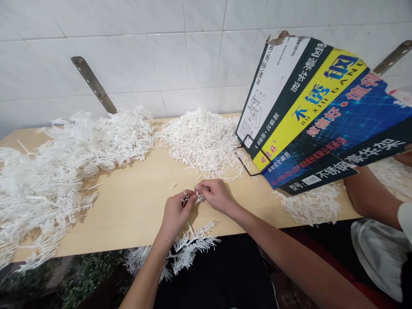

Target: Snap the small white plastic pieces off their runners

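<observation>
Between your fingertips, just above the wooden board point(128, 214) and near its front edge, are small white forked pieces point(185, 200). Your left hand point(174, 212) pinches them between thumb and fingers, and your right hand point(217, 195) is closed in a pinch on the same bits, the two sets of fingertips almost meeting. They look like thin moulded plastic, so expect next to no weight, a little spring in the prongs and perhaps a snap at the joints if you bend them hard. Take them at the thicker stem, close to a fork, since the fine tips would likely flex and slip away. The white branched sprig point(193, 245) below your left hand looks just as light but apt to snag; whether it joins what you are pinching, you cannot tell from here. Ahead, the heap of loose white bits point(201, 137) should scatter easily, while the fluffy white pile point(112, 139) to its left seems more tangled, better lifted by one stem than grabbed in a fistful.
</observation>
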`<state>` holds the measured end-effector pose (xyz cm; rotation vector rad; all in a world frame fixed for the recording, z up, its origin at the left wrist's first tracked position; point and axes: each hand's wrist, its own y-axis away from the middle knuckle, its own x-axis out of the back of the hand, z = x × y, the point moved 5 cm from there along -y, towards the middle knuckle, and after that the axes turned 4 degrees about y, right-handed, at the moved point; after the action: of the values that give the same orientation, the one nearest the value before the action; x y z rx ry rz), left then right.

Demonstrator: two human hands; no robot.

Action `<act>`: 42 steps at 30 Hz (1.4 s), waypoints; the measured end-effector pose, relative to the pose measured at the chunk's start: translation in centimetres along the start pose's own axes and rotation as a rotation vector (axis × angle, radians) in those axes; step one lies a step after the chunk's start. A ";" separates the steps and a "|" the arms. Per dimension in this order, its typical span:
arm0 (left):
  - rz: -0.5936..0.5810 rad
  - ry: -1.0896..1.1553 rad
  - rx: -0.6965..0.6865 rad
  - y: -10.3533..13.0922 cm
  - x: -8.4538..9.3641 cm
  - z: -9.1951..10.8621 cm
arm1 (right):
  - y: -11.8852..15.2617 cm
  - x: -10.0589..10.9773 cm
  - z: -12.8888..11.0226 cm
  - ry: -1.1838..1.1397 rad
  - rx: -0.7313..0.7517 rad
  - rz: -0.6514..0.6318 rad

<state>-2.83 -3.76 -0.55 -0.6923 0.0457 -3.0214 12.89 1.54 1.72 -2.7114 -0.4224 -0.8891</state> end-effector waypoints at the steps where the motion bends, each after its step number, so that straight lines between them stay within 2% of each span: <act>1: -0.015 -0.009 -0.001 -0.1 -0.1 0.0 | 0.1 0.1 0.0 -0.004 -0.008 0.026; 5: -0.043 -0.050 -0.018 -0.1 -0.2 0.0 | 0.4 0.4 0.8 -0.130 -0.065 0.099; 8: -0.035 -0.089 -0.027 0.1 0.0 -0.1 | 0.2 0.7 2.5 -0.359 -0.174 0.240; 10: -0.042 -0.074 -0.017 0.2 0.1 -0.3 | -0.1 0.6 3.1 -0.425 -0.190 0.286; 17: 0.046 0.040 0.028 0.1 0.4 -0.5 | -0.5 -0.2 0.9 -0.221 0.092 0.073; 20: 0.059 -0.008 -0.001 0.0 0.4 -0.4 | -0.3 -0.9 0.3 -0.018 0.137 -0.039; 22: 0.063 -0.065 -0.003 0.0 0.3 -0.4 | -0.3 -1.3 0.2 0.069 0.145 -0.065; 26: 0.021 -0.135 0.002 0.0 -0.1 -0.4 | -0.4 -1.5 0.7 -0.009 0.087 -0.073; 28: -0.016 -0.143 -0.017 0.1 -0.3 -0.3 | -0.6 -0.9 1.7 -0.165 -0.008 0.027; 31: -0.024 -0.163 -0.039 0.3 -0.1 -0.3 | -0.7 0.2 3.6 -0.445 -0.168 0.280; 33: -0.009 -0.129 -0.007 0.4 0.1 -0.5 | -0.9 0.4 3.9 -0.470 -0.162 0.321; 36: 0.005 -0.035 0.059 0.3 0.1 -0.9 | -1.1 0.4 2.5 -0.302 -0.020 0.225; 42: 0.064 0.050 0.071 0.1 0.2 -0.7 | -0.3 0.1 -0.1 -0.108 0.207 0.017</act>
<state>-3.30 -3.82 -1.13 -0.5976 -0.0375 -2.9623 12.82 1.79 1.94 -2.5751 -0.4846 -0.6567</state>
